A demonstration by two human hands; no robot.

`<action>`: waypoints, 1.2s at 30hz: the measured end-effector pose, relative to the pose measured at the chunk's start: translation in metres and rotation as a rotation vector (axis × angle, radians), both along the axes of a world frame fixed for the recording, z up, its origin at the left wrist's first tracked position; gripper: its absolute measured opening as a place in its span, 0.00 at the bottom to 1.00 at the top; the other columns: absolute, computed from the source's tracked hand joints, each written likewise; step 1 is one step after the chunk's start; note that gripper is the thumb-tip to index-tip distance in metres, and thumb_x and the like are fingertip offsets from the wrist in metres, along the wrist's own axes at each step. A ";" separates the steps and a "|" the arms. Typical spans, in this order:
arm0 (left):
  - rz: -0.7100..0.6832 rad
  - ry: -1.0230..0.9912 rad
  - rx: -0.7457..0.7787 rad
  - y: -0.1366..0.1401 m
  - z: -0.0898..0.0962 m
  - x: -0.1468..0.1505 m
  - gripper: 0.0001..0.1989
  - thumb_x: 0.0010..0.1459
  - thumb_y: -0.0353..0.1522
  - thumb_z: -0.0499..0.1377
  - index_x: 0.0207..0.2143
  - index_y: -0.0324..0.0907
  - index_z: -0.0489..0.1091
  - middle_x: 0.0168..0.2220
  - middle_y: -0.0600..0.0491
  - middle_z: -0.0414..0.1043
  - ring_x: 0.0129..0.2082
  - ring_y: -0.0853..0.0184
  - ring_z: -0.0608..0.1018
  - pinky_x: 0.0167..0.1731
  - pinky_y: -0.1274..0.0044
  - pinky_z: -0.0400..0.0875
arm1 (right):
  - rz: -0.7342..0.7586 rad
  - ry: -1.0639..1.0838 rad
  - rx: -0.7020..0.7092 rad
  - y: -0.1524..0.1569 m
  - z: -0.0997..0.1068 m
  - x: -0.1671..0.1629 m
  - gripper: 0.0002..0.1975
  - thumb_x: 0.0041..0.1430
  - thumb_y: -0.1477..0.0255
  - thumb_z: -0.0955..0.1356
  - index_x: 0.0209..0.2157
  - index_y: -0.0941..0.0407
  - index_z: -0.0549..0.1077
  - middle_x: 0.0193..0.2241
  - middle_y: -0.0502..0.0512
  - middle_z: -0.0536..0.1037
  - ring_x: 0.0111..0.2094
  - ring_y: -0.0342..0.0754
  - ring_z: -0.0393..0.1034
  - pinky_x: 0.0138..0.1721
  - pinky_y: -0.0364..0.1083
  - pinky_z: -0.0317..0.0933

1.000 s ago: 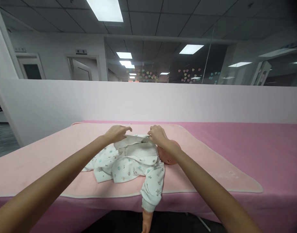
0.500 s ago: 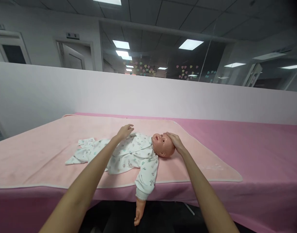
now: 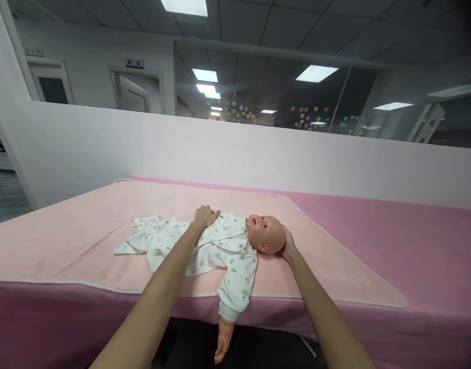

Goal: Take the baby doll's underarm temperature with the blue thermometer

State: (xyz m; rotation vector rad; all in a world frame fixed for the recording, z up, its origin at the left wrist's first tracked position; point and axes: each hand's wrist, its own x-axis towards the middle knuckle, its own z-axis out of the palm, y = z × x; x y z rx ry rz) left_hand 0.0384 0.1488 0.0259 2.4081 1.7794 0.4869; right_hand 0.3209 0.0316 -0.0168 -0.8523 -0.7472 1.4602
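Note:
A baby doll (image 3: 220, 241) in a white printed outfit lies on its back on a pale pink blanket (image 3: 85, 230). Its head points right, and its near arm hangs over the table's front edge. My left hand (image 3: 206, 216) rests on the far side of the doll's torso, its fingers laid over the clothing and partly hidden. At the crown and back of the doll's head, my right hand (image 3: 289, 245) cups the head from the right; most of its fingers are hidden behind the head.
Under the blanket a darker pink cloth (image 3: 431, 256) covers the table and hangs down in front. Behind stands a low white wall (image 3: 258, 154) with a glass pane above it. A grey metal leg (image 3: 307, 346) shows below the table edge.
My right hand has slid from the doll's forehead round to the back of its head. My left hand has come down onto the torso. The view has shifted slightly left.

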 end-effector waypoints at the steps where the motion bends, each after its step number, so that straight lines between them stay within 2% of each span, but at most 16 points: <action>1: 0.008 -0.005 -0.015 -0.001 -0.002 -0.001 0.31 0.54 0.51 0.38 0.36 0.41 0.73 0.50 0.44 0.66 0.52 0.53 0.64 0.50 0.65 0.56 | -0.005 0.001 -0.003 0.001 -0.001 0.001 0.22 0.53 0.57 0.59 0.44 0.55 0.71 0.45 0.58 0.74 0.46 0.57 0.68 0.48 0.57 0.60; 4: 0.030 -0.025 -0.088 -0.007 -0.005 -0.006 0.34 0.53 0.54 0.36 0.41 0.42 0.69 0.47 0.45 0.70 0.46 0.56 0.71 0.43 0.70 0.64 | 0.006 0.021 -0.021 0.001 -0.002 0.003 0.24 0.53 0.57 0.59 0.46 0.56 0.70 0.46 0.59 0.73 0.46 0.58 0.68 0.48 0.58 0.59; 7: 0.060 -0.036 -0.122 -0.014 -0.004 -0.011 0.35 0.53 0.55 0.35 0.45 0.41 0.66 0.46 0.45 0.71 0.43 0.57 0.73 0.38 0.71 0.66 | 0.037 0.044 -0.019 0.000 -0.002 0.002 0.24 0.52 0.58 0.60 0.47 0.56 0.69 0.47 0.60 0.72 0.46 0.58 0.68 0.47 0.59 0.59; 16: 0.053 -0.024 -0.126 -0.016 0.000 -0.011 0.35 0.52 0.55 0.34 0.44 0.43 0.67 0.49 0.46 0.69 0.47 0.54 0.71 0.43 0.67 0.63 | 0.007 -0.019 0.004 -0.007 0.002 -0.002 0.27 0.54 0.55 0.58 0.48 0.57 0.68 0.45 0.61 0.73 0.44 0.58 0.69 0.46 0.60 0.59; 25: 0.060 -0.018 -0.127 -0.016 0.002 -0.011 0.35 0.52 0.55 0.34 0.44 0.43 0.67 0.48 0.46 0.69 0.47 0.54 0.71 0.43 0.68 0.63 | 0.039 -0.082 0.069 -0.011 0.009 -0.005 0.28 0.55 0.55 0.56 0.51 0.56 0.65 0.47 0.60 0.72 0.44 0.56 0.69 0.46 0.59 0.59; 32: 0.067 -0.012 -0.134 -0.016 0.003 -0.010 0.35 0.52 0.55 0.34 0.44 0.43 0.66 0.49 0.46 0.69 0.46 0.53 0.71 0.42 0.67 0.63 | 0.036 -0.049 0.053 -0.012 0.007 -0.004 0.29 0.55 0.55 0.56 0.53 0.57 0.63 0.49 0.60 0.70 0.46 0.55 0.68 0.47 0.57 0.60; 36: 0.067 -0.014 -0.135 -0.016 0.003 -0.010 0.35 0.52 0.55 0.34 0.44 0.44 0.66 0.49 0.46 0.69 0.46 0.53 0.71 0.43 0.67 0.63 | 0.041 -0.129 0.074 -0.014 0.009 -0.004 0.31 0.56 0.53 0.54 0.54 0.57 0.62 0.50 0.60 0.69 0.47 0.56 0.68 0.46 0.57 0.60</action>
